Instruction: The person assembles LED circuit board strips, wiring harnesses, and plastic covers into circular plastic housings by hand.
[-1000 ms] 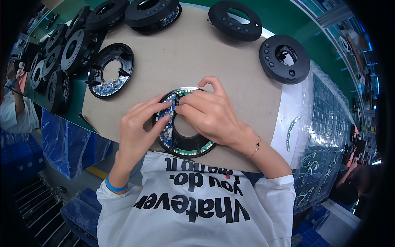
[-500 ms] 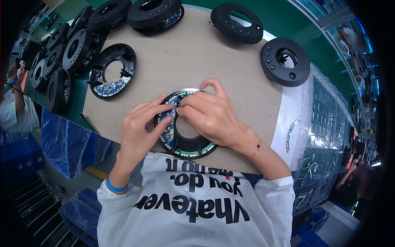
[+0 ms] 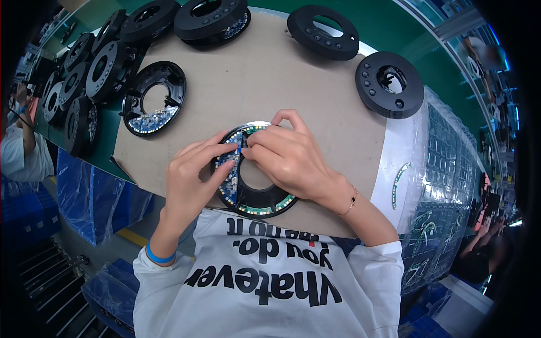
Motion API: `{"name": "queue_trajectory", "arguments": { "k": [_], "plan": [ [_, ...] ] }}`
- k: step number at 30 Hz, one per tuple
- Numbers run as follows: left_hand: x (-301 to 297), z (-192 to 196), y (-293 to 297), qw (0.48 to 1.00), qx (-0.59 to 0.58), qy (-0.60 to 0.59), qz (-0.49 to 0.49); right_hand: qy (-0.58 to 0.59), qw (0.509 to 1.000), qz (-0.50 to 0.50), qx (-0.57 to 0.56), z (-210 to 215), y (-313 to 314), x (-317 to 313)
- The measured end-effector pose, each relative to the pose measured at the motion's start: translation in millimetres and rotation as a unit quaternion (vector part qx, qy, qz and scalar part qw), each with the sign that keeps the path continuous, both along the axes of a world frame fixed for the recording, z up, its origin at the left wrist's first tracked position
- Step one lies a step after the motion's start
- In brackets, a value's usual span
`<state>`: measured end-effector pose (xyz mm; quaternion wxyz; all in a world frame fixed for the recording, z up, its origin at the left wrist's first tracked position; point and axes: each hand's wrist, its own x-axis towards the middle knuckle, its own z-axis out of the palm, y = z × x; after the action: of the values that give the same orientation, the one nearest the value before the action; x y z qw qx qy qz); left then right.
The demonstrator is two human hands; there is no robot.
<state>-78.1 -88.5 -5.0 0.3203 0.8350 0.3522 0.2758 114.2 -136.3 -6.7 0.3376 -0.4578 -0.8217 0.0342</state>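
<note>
A round black ring housing (image 3: 265, 198) lies on the mat right in front of me. A blue circuit board (image 3: 230, 183) covers its left part, and green curved LED strips (image 3: 260, 211) run along its rim. My left hand (image 3: 194, 168) steadies the housing from the left, thumb and forefinger resting on the blue board's inner edge. Over the upper right of the ring is my right hand (image 3: 290, 151), thumb and forefinger pinched together close to the board. Whatever sits between those right fingertips is too small or hidden to make out.
Another opened ring housing (image 3: 173, 101) lies at the left of the brown mat (image 3: 225, 84). Black ring units stand at the back left, the back (image 3: 324, 34) and the right (image 3: 389, 84). A loose LED strip (image 3: 400, 186) lies beside clear plastic trays (image 3: 448, 163).
Both hands keep nearly the same place on the housing. The right hand's fingers have shifted only very slightly.
</note>
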Motion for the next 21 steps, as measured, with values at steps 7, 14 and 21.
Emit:
{"name": "queue_trajectory", "arguments": {
  "k": [7,14,21],
  "plan": [
    [-0.5,-0.3,0.1,1.0,-0.003,0.001,0.001,0.009,1.0,0.005,-0.004,-1.0,0.6,-0.2],
    [-1.2,-1.1,-0.3,1.0,-0.005,0.005,0.003,0.0,1.0,-0.003,0.006,-1.6,0.6,-1.8],
    [-0.9,-2.2,-0.6,1.0,-0.003,0.004,0.004,0.001,1.0,-0.002,0.01,-2.2,1.0,-1.5]
  ]
}}
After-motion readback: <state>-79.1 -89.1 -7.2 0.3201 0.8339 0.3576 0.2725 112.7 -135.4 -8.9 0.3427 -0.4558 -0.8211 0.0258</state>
